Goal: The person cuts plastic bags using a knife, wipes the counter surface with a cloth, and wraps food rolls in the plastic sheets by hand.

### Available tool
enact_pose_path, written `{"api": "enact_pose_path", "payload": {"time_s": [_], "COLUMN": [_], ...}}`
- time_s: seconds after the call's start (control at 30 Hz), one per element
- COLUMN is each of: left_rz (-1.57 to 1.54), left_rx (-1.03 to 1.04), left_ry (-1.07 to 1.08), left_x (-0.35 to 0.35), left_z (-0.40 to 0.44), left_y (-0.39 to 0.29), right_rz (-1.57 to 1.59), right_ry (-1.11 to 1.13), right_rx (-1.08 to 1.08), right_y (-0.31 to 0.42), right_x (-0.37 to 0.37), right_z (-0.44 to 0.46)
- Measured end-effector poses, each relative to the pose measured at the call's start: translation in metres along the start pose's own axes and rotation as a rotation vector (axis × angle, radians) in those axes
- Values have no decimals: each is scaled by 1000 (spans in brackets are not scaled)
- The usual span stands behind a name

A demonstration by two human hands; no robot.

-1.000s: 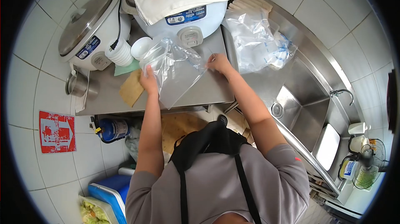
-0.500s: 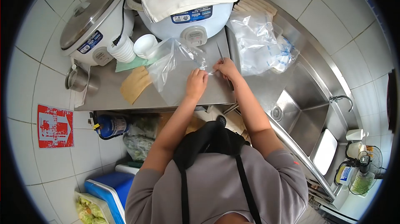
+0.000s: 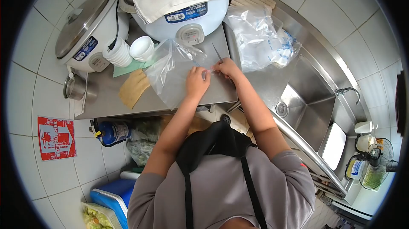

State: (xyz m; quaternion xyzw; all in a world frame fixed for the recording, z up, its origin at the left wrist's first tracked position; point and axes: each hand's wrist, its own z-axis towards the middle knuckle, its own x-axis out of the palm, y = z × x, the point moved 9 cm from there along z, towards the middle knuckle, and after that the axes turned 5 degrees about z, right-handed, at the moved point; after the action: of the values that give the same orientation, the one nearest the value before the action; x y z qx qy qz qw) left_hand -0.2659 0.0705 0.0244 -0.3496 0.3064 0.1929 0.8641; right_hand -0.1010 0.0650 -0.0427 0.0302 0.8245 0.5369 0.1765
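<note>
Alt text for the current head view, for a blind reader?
Left hand and right hand, close together, at the edge of a clear plastic bag on a steel counter; a thin blade juts from the right hand. Two rice cookers stand behind.

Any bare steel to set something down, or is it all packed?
Three patches: between the metal pot and brown sheet; at the counter's front edge, between the forearms; and left of the sink, below the bagged plastic. Crowded at the back: rice cookers, white bowls, clear bag.
</note>
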Motion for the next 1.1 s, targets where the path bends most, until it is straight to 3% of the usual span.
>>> {"api": "enact_pose_path", "payload": {"time_s": [0.1, 0.4, 0.7, 0.8, 0.9, 1.0, 1.1], "left_rz": [-173, -322, -309, -285, -429, -442, -424], "left_rx": [-119, -319, -154, -75, -216, -253, -256], "left_ry": [113, 191, 398, 350, 384, 450, 478], "left_x": [19, 30, 42, 47, 58, 67, 66], "left_z": [7, 3, -5, -7, -10, -14, -14], "left_y": [11, 23, -15, -19, -8, -3, -4], "right_rz": [-3, 4, 19, -43, -382, -517, -560], "right_ry": [-2, -2, 3, -14, -193, -296, -182], "right_rx": [7, 6, 33, 54, -91, -175, -250], "right_y": [0, -9, -24, -29, -27, 3, 8], "right_x": [3, -8, -17, -26, -47, -59, -51], "right_z": [0, -7, -29, -36, -45, -92, -121]}}
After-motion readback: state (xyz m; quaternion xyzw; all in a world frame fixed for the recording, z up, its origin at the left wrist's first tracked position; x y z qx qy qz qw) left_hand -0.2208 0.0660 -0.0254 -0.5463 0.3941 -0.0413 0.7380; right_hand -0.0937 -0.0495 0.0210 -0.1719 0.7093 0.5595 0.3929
